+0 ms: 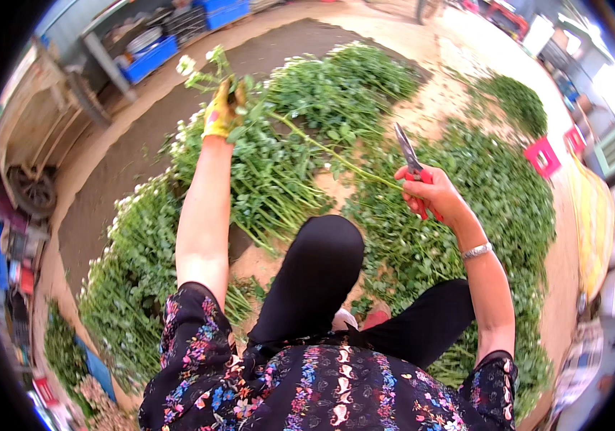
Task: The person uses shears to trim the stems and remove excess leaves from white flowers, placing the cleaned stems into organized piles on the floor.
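My left hand (223,110), in a yellow work glove, grips a long leafy flower stem (334,153) near its top, where white blooms (185,65) stick out past the fingers. The stem's bare lower part runs down to the right and meets the fingers of my right hand (432,189); whether they pinch it I cannot tell. In that bare hand are red-handled pruning shears (407,148), blades pointing up and away from me. Beneath my left arm lie bundles of white-tipped flower stems (269,188). A broad pile of leafy stems (463,226) spreads under my right hand.
Another flower bundle (339,86) lies on a dark ground sheet (119,178) ahead. A smaller green heap (512,105) sits at the far right, near a pink plastic stool (542,156). On the left stand a wheeled cart (32,186) and a blue crate (148,59). My bent knees (334,248) are between the piles.
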The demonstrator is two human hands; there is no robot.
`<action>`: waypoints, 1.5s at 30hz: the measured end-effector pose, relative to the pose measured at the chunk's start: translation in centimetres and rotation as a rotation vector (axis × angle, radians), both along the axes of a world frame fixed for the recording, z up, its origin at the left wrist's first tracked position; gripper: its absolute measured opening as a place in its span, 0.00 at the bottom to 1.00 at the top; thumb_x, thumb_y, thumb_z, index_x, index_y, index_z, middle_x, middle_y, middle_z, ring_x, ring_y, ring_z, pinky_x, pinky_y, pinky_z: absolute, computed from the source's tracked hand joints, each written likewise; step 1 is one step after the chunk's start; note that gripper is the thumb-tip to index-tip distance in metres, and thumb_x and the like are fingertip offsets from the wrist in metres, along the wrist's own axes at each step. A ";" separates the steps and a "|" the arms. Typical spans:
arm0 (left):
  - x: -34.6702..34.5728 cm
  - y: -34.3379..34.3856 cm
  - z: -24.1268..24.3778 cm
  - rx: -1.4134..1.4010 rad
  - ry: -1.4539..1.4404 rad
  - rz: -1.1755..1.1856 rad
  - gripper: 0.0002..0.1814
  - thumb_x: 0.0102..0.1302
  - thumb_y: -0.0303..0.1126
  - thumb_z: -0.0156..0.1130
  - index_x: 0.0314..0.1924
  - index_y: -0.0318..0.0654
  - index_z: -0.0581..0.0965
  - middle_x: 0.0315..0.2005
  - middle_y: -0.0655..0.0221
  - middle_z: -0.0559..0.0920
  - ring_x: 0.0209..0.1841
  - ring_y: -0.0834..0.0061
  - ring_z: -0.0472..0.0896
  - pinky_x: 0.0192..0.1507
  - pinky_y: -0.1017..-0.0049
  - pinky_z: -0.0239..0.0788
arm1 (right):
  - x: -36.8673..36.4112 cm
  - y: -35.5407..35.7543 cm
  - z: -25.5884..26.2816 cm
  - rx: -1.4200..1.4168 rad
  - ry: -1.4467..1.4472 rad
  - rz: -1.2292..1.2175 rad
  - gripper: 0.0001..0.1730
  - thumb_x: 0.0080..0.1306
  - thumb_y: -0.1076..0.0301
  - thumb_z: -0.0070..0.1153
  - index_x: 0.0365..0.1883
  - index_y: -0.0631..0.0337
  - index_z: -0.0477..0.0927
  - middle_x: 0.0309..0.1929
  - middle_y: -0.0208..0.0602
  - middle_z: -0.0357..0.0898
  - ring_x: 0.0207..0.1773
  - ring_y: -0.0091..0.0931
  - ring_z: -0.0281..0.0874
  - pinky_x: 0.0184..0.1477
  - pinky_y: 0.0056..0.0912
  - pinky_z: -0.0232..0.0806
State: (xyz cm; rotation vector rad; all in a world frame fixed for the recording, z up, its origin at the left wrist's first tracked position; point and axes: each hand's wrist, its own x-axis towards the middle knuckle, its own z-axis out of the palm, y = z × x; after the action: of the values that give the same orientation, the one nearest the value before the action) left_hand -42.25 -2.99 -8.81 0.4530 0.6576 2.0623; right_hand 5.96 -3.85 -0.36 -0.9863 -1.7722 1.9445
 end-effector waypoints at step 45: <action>9.9 -18.6 -20.1 -0.765 -0.105 0.047 0.10 0.68 0.31 0.59 0.45 0.35 0.76 0.35 0.64 0.81 0.28 0.75 0.81 0.21 0.77 0.74 | 2.0 -1.8 -2.3 0.400 -0.400 -0.276 0.17 0.66 0.71 0.53 0.53 0.62 0.72 0.30 0.23 0.70 0.28 0.14 0.68 0.30 0.16 0.62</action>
State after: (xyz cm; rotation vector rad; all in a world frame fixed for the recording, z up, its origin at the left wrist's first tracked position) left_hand -32.39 -21.55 -28.93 -0.1134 1.3142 1.6903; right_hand 7.96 -5.64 -2.70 -1.4442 -1.9936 1.2219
